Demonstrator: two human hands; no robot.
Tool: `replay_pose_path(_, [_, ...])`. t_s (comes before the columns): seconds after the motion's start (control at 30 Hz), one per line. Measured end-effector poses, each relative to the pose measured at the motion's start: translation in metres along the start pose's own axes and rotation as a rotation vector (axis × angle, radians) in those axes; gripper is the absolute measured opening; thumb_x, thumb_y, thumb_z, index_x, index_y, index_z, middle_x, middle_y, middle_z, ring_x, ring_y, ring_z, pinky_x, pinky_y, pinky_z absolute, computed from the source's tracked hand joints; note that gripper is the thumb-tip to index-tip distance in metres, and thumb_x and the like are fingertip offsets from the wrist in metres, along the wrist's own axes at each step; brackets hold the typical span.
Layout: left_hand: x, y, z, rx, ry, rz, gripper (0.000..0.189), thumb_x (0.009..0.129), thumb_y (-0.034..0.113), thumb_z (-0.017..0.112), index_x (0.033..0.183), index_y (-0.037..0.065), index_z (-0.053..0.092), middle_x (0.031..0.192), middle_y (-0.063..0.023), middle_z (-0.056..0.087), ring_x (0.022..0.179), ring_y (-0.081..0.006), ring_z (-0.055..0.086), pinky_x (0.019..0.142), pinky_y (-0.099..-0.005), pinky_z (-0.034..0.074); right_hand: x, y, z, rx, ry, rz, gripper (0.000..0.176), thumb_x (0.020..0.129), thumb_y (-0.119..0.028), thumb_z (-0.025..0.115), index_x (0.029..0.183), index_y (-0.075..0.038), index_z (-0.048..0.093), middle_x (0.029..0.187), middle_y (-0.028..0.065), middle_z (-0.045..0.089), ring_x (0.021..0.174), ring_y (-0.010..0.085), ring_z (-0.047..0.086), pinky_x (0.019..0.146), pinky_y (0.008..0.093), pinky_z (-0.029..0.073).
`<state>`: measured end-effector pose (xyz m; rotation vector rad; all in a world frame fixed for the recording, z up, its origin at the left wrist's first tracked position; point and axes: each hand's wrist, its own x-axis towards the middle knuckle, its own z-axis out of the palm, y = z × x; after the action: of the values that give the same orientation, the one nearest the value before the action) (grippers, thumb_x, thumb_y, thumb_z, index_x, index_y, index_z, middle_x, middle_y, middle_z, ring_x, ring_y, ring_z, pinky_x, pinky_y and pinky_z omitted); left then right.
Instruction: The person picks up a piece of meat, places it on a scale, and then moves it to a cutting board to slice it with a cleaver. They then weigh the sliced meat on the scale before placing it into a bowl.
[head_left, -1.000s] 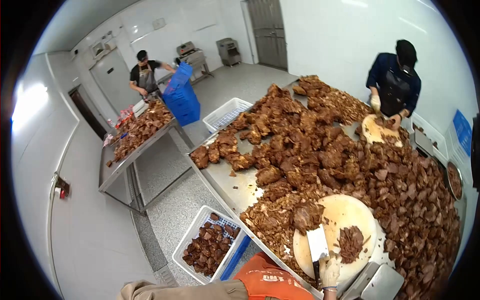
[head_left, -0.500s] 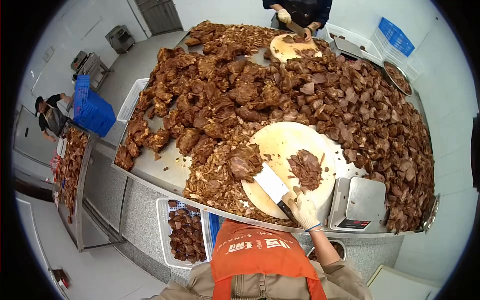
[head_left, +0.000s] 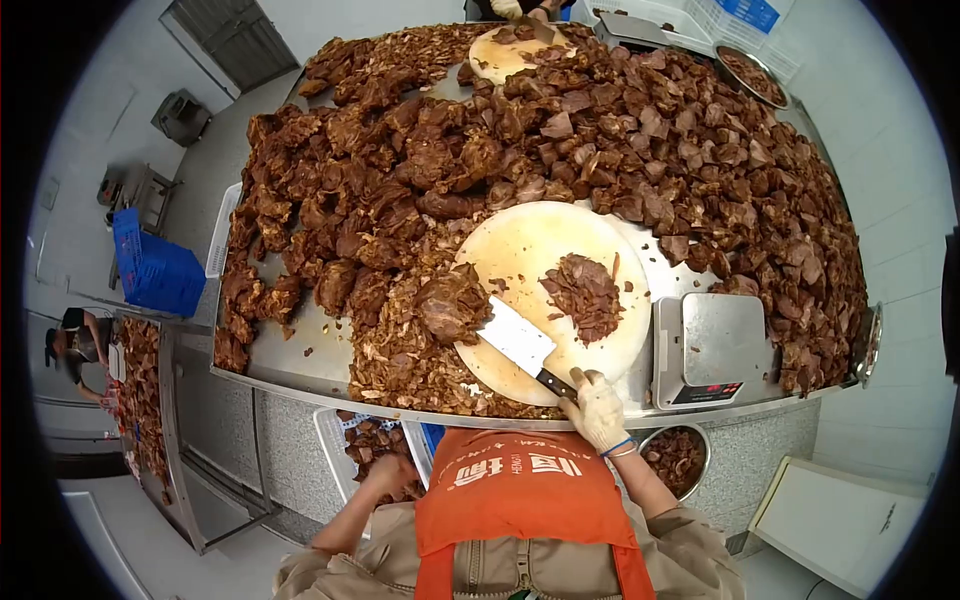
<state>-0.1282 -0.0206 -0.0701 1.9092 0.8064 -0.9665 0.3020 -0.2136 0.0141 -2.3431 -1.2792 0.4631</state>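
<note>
My right hand (head_left: pixel 598 412), in a pale glove, is closed round the dark handle of a cleaver (head_left: pixel 516 338). The wide blade lies flat over the left part of a round cutting board (head_left: pixel 490 235), its tip against a large brown meat chunk (head_left: pixel 452 304). Cut meat pieces (head_left: pixel 584 297) are piled on the board, right of the blade. Bare and blurred, my left hand (head_left: pixel 392 476) is low on the left, over a white basket (head_left: pixel 334 452) of meat pieces; its fingers are not clear.
Meat heaps (head_left: pixel 690 150) spread across the metal table (head_left: pixel 300 345). A scale (head_left: pixel 712 350) stands right of the board, and a metal bowl (head_left: pixel 704 478) sits below the table edge. Across the table, a co-worker's gloved hand (head_left: pixel 507 9) is near another board (head_left: pixel 495 60).
My left hand has come into view over the basket. The view has shifted, so the table appears higher. My right hand remains at the cleaver handle.
</note>
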Motion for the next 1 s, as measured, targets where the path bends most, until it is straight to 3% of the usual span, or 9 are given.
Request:
replay_pose_path(0.03, [-0.006, 0.056, -0.057, -0.091, 0.430, -0.135, 0.031, 0.085, 0.027, 0.068, 0.105, 0.003, 0.068, 0.081, -0.0158, 0.069, 0.070, -0.0304, 0.065, 0.072, -0.0404, 0.050, 0.007, -0.004, 0.014, -0.047, 0.023, -0.047, 0.058, 0.079, -0.025, 0.073, 0.128, -0.005, 0.051, 0.113, 0.0196, 0.056, 0.100, 0.0363, 0.058, 0.086, 0.0442, 0.048])
replay_pose_path(0.1, [0.008, 0.129, -0.144, -0.283, 0.997, 0.231, 0.040, 0.082, 0.017, 0.071, 0.115, -0.001, 0.060, 0.104, -0.0205, 0.062, 0.094, -0.0383, 0.063, 0.082, -0.0438, 0.051, 0.011, -0.014, 0.038, -0.078, 0.075, 0.008, 0.070, 0.076, -0.025, 0.074, 0.135, -0.004, 0.043, 0.123, 0.0209, 0.049, 0.108, 0.0381, 0.052, 0.092, 0.0462, 0.044])
replay_pose_path(0.17, [0.054, 0.148, -0.205, 0.008, 1.209, 0.290, 0.061, 0.083, 0.022, 0.074, 0.134, -0.001, 0.047, 0.126, -0.0228, 0.053, 0.123, -0.0387, 0.049, 0.100, -0.0444, 0.043, 0.009, -0.028, 0.053, -0.052, 0.089, 0.117, 0.077, 0.075, -0.025, 0.075, 0.138, -0.003, 0.037, 0.128, 0.0220, 0.045, 0.112, 0.0395, 0.049, 0.094, 0.0481, 0.041])
replay_pose_path(0.23, [0.104, 0.163, -0.251, 0.020, 1.085, 0.156, 0.079, 0.080, 0.031, 0.078, 0.142, 0.000, 0.040, 0.137, -0.0221, 0.049, 0.131, -0.0366, 0.044, 0.107, -0.0438, 0.040, -0.005, -0.041, 0.050, -0.072, 0.044, 0.215, 0.079, 0.074, -0.024, 0.076, 0.138, -0.003, 0.037, 0.129, 0.0217, 0.044, 0.113, 0.0395, 0.049, 0.095, 0.0499, 0.040])
replay_pose_path(0.33, [0.129, 0.188, -0.303, -0.144, 0.360, 0.087, 0.107, 0.067, 0.048, 0.084, 0.147, -0.002, 0.033, 0.146, -0.0237, 0.042, 0.134, -0.0346, 0.043, 0.111, -0.0406, 0.037, -0.017, -0.034, 0.057, -0.100, 0.132, 0.193, 0.079, 0.073, -0.022, 0.077, 0.138, -0.004, 0.036, 0.129, 0.0204, 0.042, 0.113, 0.0383, 0.049, 0.096, 0.0511, 0.038])
replay_pose_path(0.53, [0.160, 0.182, -0.312, -0.127, 0.159, 0.207, 0.119, 0.051, 0.050, 0.088, 0.143, -0.005, 0.037, 0.136, -0.0260, 0.051, 0.126, -0.0346, 0.051, 0.106, -0.0393, 0.043, 0.006, -0.026, 0.066, -0.251, 0.073, 0.097, 0.073, 0.072, -0.017, 0.073, 0.137, -0.005, 0.041, 0.107, 0.0159, 0.054, 0.098, 0.0338, 0.054, 0.086, 0.0456, 0.046])
replay_pose_path(0.67, [0.152, 0.186, -0.293, 0.084, 0.279, 0.273, 0.116, 0.057, 0.047, 0.086, 0.141, -0.012, 0.033, 0.140, -0.0304, 0.044, 0.130, -0.0385, 0.047, 0.108, -0.0408, 0.042, 0.016, -0.018, 0.067, -0.251, 0.048, 0.050, 0.073, 0.072, -0.014, 0.069, 0.137, 0.001, 0.041, 0.096, 0.0163, 0.057, 0.088, 0.0335, 0.058, 0.077, 0.0437, 0.050])
replay_pose_path(0.93, [0.148, 0.152, -0.254, -0.924, 0.072, 0.365, 0.112, 0.071, 0.030, 0.085, 0.152, -0.003, 0.015, 0.142, -0.0268, 0.043, 0.124, -0.0321, 0.052, 0.106, -0.0442, 0.043, 0.021, -0.021, 0.054, -0.177, 0.020, 0.139, 0.053, 0.078, -0.011, 0.061, 0.129, -0.002, 0.049, 0.082, 0.0205, 0.064, 0.067, 0.0387, 0.065, 0.062, 0.0498, 0.052])
replay_pose_path(1.0, [0.115, 0.207, -0.244, -1.064, 0.084, 0.425, 0.105, 0.074, 0.019, 0.082, 0.152, 0.000, 0.015, 0.139, -0.0238, 0.045, 0.121, -0.0311, 0.054, 0.101, -0.0410, 0.048, 0.017, -0.002, 0.071, -0.099, 0.073, 0.031, 0.045, 0.079, -0.016, 0.064, 0.121, -0.003, 0.054, 0.084, 0.0209, 0.065, 0.072, 0.0392, 0.065, 0.064, 0.0480, 0.053])
